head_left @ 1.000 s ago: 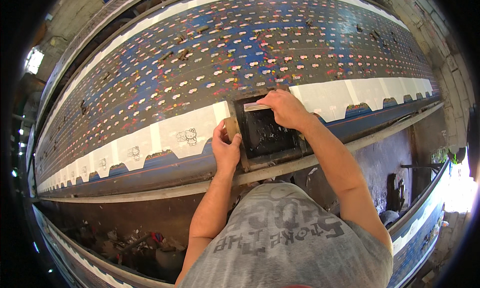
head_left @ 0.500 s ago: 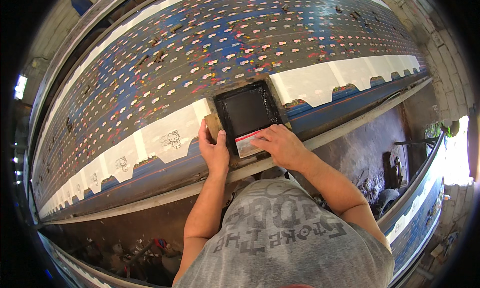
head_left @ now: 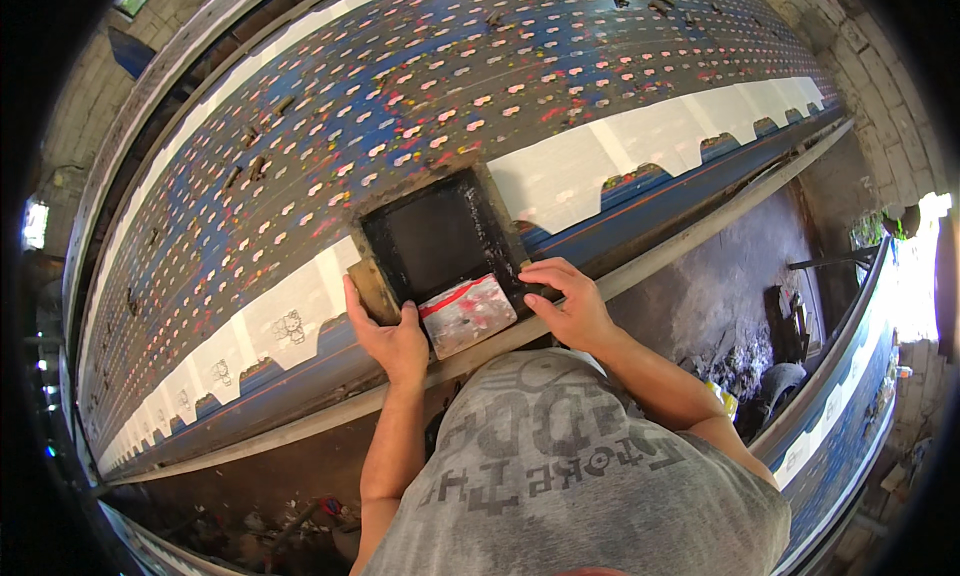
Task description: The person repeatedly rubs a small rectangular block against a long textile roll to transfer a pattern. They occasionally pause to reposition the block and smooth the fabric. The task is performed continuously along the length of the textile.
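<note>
A screen printing frame [head_left: 492, 219] with dark mesh lies tilted across the near edge of a long table, over a white fabric strip [head_left: 580, 166]. My left hand [head_left: 392, 346] grips the frame's left side, thumb and fingers around a wooden block [head_left: 373, 292] there. With thumb and index finger, my right hand [head_left: 572, 306] pinches the right side. A flat, pale squeegee plate [head_left: 468, 318] with red smears and a red edge rests at the frame's near end, untouched by either hand. Small cartoon outlines [head_left: 291, 326] mark the strip to the left.
The long table [head_left: 400, 106] carries rows of small coloured prints and several dark scraps. A rail [head_left: 690, 244] runs along its near side, close to my body. Another printed table [head_left: 845, 416] stands at the right. Clutter [head_left: 290, 521] lies on the floor at lower left.
My right hand has left the squeegee plate and taken hold of the frame's right side. The plate is now fully exposed. In the picture, frame and table have shifted left.
</note>
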{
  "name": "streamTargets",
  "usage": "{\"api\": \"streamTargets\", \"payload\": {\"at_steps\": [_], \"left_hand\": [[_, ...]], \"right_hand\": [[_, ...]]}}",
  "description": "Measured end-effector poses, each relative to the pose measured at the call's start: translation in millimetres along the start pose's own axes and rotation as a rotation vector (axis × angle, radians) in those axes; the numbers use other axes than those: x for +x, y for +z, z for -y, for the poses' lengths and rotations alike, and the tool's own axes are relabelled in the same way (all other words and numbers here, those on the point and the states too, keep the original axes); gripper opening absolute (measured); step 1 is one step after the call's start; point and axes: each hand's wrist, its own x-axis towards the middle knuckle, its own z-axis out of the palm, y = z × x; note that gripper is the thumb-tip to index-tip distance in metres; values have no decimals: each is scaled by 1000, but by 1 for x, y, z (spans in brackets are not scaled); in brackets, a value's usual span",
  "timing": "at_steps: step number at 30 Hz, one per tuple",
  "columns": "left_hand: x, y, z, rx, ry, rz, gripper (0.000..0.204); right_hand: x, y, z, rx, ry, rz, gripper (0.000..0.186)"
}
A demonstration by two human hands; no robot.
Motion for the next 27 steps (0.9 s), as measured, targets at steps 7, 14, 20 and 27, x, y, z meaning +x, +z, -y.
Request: {"api": "streamTargets", "payload": {"at_steps": [7, 14, 20, 27], "left_hand": [[-38, 146, -39, -74, -15, 61, 105], [-58, 198, -53, -130, -88, 51, 105], [-63, 209, -58, -121, -116, 41, 105], [-60, 211, -53, -137, -111, 64, 106]], "right_hand": [[3, -135, -54, -101, -101, -60, 35], [10, -207, -79, -83, -149, 56, 35], [23, -207, -68, -308, -452, 85, 37], [51, -194, -43, -561, -576, 491, 51]]}}
